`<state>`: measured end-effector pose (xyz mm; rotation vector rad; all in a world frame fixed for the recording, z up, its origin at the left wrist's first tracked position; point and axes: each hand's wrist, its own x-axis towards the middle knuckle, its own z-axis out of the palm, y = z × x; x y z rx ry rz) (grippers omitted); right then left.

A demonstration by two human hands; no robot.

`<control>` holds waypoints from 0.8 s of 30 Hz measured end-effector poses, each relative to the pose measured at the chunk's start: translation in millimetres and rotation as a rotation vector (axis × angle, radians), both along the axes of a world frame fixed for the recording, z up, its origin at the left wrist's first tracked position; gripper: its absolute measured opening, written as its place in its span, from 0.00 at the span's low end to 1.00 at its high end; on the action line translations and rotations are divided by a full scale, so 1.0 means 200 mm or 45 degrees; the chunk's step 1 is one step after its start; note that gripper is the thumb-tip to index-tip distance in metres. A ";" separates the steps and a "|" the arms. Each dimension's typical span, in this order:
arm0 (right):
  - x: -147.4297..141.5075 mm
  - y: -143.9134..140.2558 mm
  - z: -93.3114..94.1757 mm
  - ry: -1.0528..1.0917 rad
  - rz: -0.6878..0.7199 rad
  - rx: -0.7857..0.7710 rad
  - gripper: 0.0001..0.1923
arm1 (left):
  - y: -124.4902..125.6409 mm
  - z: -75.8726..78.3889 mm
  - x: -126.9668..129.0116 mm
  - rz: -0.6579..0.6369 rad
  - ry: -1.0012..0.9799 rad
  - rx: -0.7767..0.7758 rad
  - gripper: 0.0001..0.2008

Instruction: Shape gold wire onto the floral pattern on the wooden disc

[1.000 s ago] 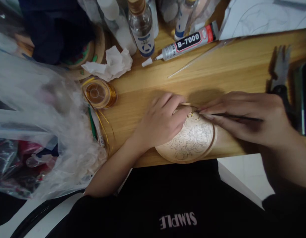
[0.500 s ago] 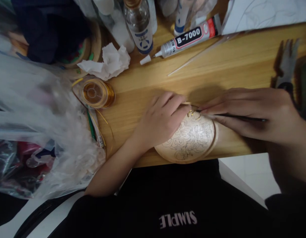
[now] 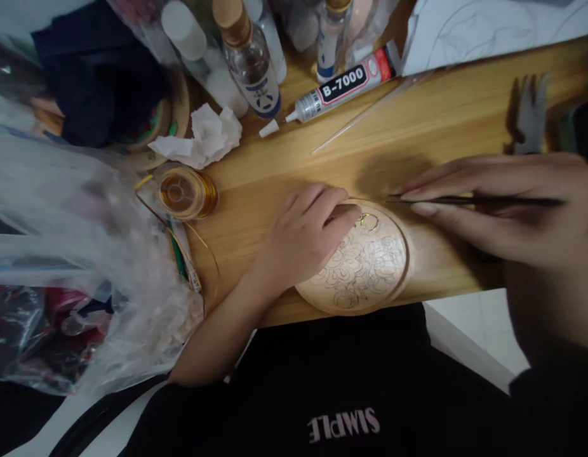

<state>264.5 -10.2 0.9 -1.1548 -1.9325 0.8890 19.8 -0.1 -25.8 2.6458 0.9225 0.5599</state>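
A round wooden disc [image 3: 365,270] with a pencilled floral pattern lies at the near edge of the wooden table [image 3: 446,120]. My left hand [image 3: 303,235] rests on the disc's left side, fingers pressing on its upper rim. A small curl of gold wire [image 3: 369,220] sits on the disc near those fingertips. My right hand [image 3: 503,203] pinches thin dark tweezers [image 3: 470,201], their tip hovering just right of and above the disc's top edge.
A spool of gold wire [image 3: 185,192] sits to the left beside crumpled tissue [image 3: 206,136]. A B-7000 glue tube [image 3: 344,82], its white cap [image 3: 268,128], bottles [image 3: 249,60] and pliers [image 3: 527,117] lie behind. Plastic bags [image 3: 75,254] fill the left.
My right hand with the tweezers has drawn back to the right and slightly up, off the gold wire curl. My left hand stays on the disc. The view shifted slightly.
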 end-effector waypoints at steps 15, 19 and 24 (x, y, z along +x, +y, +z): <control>-0.02 0.00 -0.03 -0.030 0.165 0.009 0.09 | 0.01 0.02 0.00 -0.040 0.006 -0.018 0.11; -0.02 0.00 -0.04 -0.073 0.186 0.011 0.08 | 0.01 0.02 0.00 -0.047 0.001 -0.032 0.12; -0.02 0.01 -0.04 -0.076 0.220 -0.002 0.08 | 0.01 0.00 0.01 -0.020 -0.034 0.047 0.10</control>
